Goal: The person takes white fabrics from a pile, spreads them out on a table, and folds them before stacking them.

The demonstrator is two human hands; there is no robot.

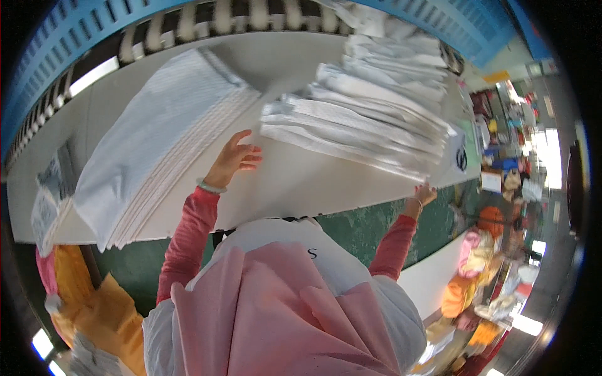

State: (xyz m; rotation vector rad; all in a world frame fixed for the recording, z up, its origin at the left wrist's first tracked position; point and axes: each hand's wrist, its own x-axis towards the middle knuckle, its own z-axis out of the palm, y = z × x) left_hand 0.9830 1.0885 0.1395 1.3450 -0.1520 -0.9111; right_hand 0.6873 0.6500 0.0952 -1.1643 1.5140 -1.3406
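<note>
On the pale table, a row of folded white cloths (357, 135) lies overlapping at the centre right. My left hand (235, 163) hovers over the table near the left end of the nearest fold, its fingers curved and apart with nothing between them. At that row's right end is my right hand (426, 193), by the nearest cloth's corner. Its fingers look curled together, and whatever they may hold is too small to make out. Left of my left hand lies a thick stack of flat white cloths (160, 147), its layered edges facing me.
A smaller folded pile (53, 200) sits at the table's left end. Blue plastic crates (75, 37) and a dark rack with pale rollers (188, 25) line the far side. Yellow-orange cloth (103, 307) hangs low at left. Colourful heaps of fabric (467, 282) fill the right side.
</note>
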